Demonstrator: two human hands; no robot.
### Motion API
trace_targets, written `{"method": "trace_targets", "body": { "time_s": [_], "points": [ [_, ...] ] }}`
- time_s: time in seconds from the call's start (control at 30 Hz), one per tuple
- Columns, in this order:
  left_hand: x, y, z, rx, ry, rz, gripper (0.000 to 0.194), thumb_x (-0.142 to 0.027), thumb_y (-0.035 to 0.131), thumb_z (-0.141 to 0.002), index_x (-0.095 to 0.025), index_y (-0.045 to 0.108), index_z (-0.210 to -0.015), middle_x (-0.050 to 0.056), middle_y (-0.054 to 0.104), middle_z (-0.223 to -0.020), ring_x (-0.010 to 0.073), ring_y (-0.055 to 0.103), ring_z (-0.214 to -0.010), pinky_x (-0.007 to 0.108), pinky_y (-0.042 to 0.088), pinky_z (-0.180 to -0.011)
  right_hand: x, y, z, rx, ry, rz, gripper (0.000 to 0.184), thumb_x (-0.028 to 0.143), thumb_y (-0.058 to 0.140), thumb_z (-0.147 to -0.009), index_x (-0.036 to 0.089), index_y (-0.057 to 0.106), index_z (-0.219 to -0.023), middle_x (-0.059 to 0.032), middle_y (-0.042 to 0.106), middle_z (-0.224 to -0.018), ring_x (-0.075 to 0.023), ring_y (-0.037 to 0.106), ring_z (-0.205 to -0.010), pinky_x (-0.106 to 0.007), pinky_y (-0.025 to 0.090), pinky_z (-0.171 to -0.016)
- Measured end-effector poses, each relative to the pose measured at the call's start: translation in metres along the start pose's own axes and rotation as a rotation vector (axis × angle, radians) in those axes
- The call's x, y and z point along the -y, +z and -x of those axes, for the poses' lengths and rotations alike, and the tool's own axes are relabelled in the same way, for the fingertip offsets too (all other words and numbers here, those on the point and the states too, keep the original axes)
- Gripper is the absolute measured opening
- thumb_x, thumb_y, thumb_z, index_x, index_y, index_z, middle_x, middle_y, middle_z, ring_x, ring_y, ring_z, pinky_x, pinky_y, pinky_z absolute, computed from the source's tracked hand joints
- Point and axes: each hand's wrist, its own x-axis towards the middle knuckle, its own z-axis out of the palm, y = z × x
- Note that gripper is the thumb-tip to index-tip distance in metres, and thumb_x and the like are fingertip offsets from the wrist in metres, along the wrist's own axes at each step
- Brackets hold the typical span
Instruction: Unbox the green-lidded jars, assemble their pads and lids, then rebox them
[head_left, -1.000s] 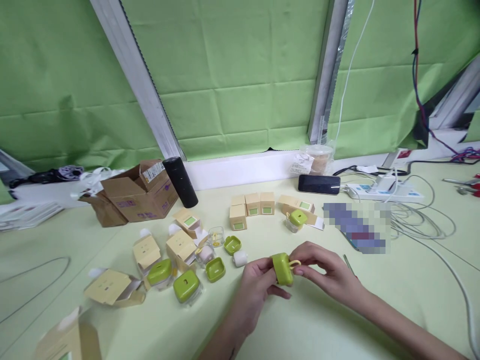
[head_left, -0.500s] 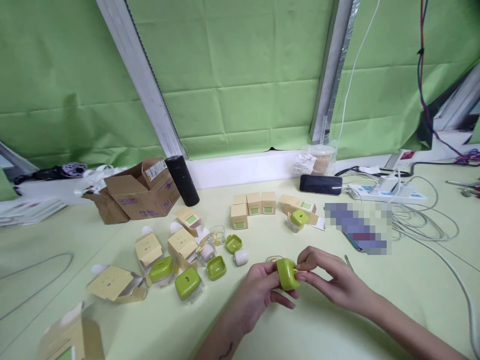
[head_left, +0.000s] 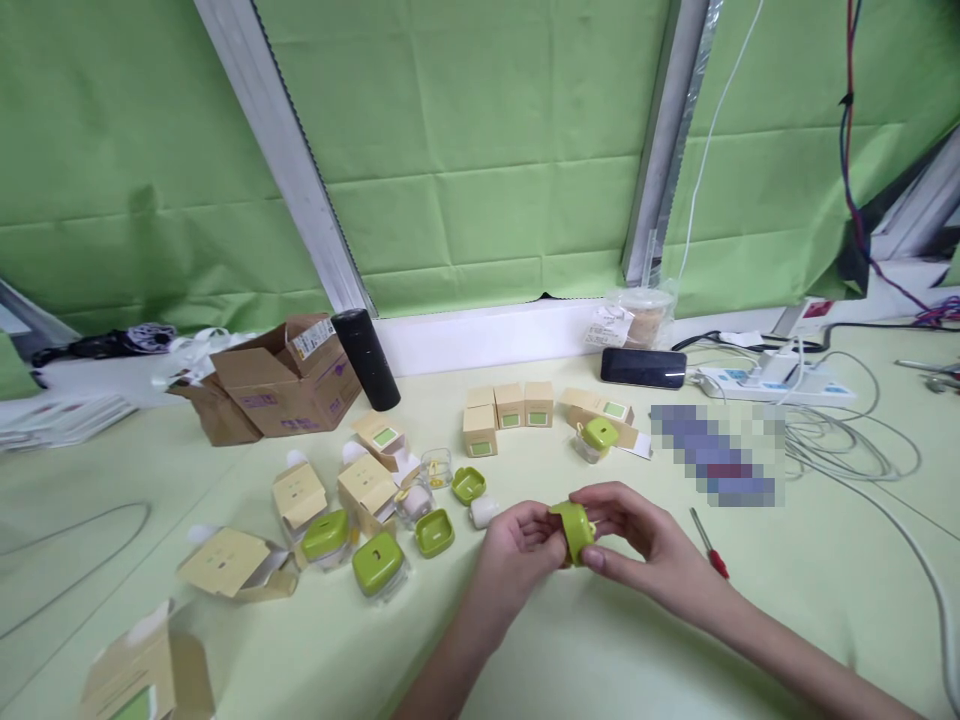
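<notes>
While held above the surface (head_left: 600, 655), grasps green cover (head_left: 577, 532) between fingers of left hand (head_left: 512, 557) and right hand (head_left: 651, 545). Includes red-handled screwdriver (head_left: 711, 546) beyond, toward right.

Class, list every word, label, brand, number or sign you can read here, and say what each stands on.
No text can be read with certainty.
Brown carton: purple print, white label; blurred.
Small boxes: tiny print; too small.
Paper slip by the tub: blurred.
Power strip: blue marks; too small.
Patch beside the cables: pixelated.
</notes>
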Motion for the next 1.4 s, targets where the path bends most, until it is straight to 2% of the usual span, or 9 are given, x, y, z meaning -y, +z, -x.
{"method": "trace_targets", "body": {
  "time_s": [0.17,0.27,0.33,0.53,0.73,0.97,1.07,1.23,1.4],
  "points": [
    [-0.001,-0.016,-0.006,-0.112,0.171,-0.333,0.012,-0.028,0.068,-0.066,-0.018,0.062,-0.069,0.003,0.062,-0.077,0.0199,0.057,-0.082,0.032,0.043,-0.080,-0.006,-0.017,-0.009,-0.293,-0.103,0.015,0.027,0.039,0.061,-0.082,0.025,0.055,-0.105,-0.0049,0.060,-0.095,-0.0202,0.061,-0.085,-0.034,0.057,-0.072],
    [-0.002,-0.018,-0.003,-0.097,0.242,-0.697,0.002,-0.022,0.063,-0.069,-0.020,0.063,-0.071,0.004,0.060,-0.086,0.0242,0.054,-0.095,0.037,0.039,-0.090,-0.012,-0.021,-0.012,-0.224,-0.117,0.117,0.030,0.033,0.061,-0.082,0.026,0.055,-0.110,-0.0056,0.059,-0.107,-0.0214,0.060,-0.094,-0.040,0.053,-0.086],
    [-0.002,-0.018,0.000,-0.057,0.221,-0.784,0.010,-0.021,0.062,-0.070,-0.020,0.063,-0.079,0.006,0.058,-0.093,0.0246,0.054,-0.098,0.037,0.040,-0.091,-0.016,-0.018,-0.012,-0.174,-0.107,0.143,0.035,0.027,0.061,-0.082,0.026,0.051,-0.115,-0.0064,0.057,-0.115,-0.0217,0.060,-0.098,-0.042,0.051,-0.090],
    [0.006,-0.019,0.004,-0.027,0.052,-0.611,0.061,-0.019,0.067,-0.065,-0.021,0.043,-0.121,0.011,0.052,-0.118,0.0254,0.054,-0.106,0.036,0.043,-0.091,-0.017,-0.002,-0.011,-0.049,-0.148,0.264,0.038,0.012,0.058,-0.076,0.025,0.054,-0.111,-0.0056,0.061,-0.115,-0.0243,0.056,-0.111,-0.044,0.047,-0.095],
    [0.020,-0.019,-0.002,0.012,0.094,-0.497,0.060,-0.013,0.065,-0.066,-0.021,0.039,-0.120,0.011,0.053,-0.117,0.0233,0.056,-0.105,0.038,0.043,-0.093,-0.009,0.008,-0.009,0.121,-0.233,0.350,0.047,0.003,0.055,-0.071,0.026,0.057,-0.112,-0.0064,0.062,-0.117,-0.0249,0.056,-0.113,-0.041,0.046,-0.096],
    [0.024,-0.021,-0.004,0.057,0.098,-0.486,0.062,-0.013,0.064,-0.068,-0.018,0.035,-0.123,0.014,0.053,-0.117,0.0233,0.056,-0.106,0.038,0.042,-0.095,-0.011,0.007,-0.010,0.168,-0.162,0.369,0.038,0.014,0.057,-0.079,0.025,0.053,-0.116,-0.0083,0.051,-0.128,-0.0241,0.045,-0.125,-0.038,0.040,-0.102],
    [0.024,-0.022,-0.002,0.064,0.075,-0.485,0.073,-0.008,0.062,-0.065,-0.020,0.031,-0.130,0.015,0.048,-0.124,0.0239,0.055,-0.109,0.038,0.041,-0.096,-0.009,0.005,-0.010,0.243,-0.145,0.416,0.044,0.013,0.060,-0.076,0.025,0.050,-0.117,-0.0069,0.054,-0.122,-0.0230,0.052,-0.116,-0.035,0.044,-0.096],
    [0.016,-0.020,0.003,0.011,0.078,-0.529,0.078,-0.013,0.062,-0.067,-0.022,0.024,-0.135,0.017,0.034,-0.139,0.0286,0.042,-0.124,0.042,0.035,-0.102,-0.007,-0.025,-0.008,0.238,-0.119,0.692,0.038,0.014,0.059,-0.073,0.026,0.050,-0.108,-0.0045,0.062,-0.105,-0.0228,0.059,-0.095,-0.034,0.050,-0.080],
    [0.005,-0.016,0.008,-0.023,0.076,-0.542,0.058,-0.023,0.058,-0.075,-0.022,0.035,-0.128,0.014,0.042,-0.133,0.0270,0.047,-0.119,0.040,0.035,-0.101,-0.031,-0.079,-0.016,-0.042,-0.045,0.975,0.025,0.020,0.057,-0.074,0.026,0.047,-0.095,-0.0032,0.064,-0.088,-0.0238,0.059,-0.081,-0.035,0.049,-0.069]
  ]
}}
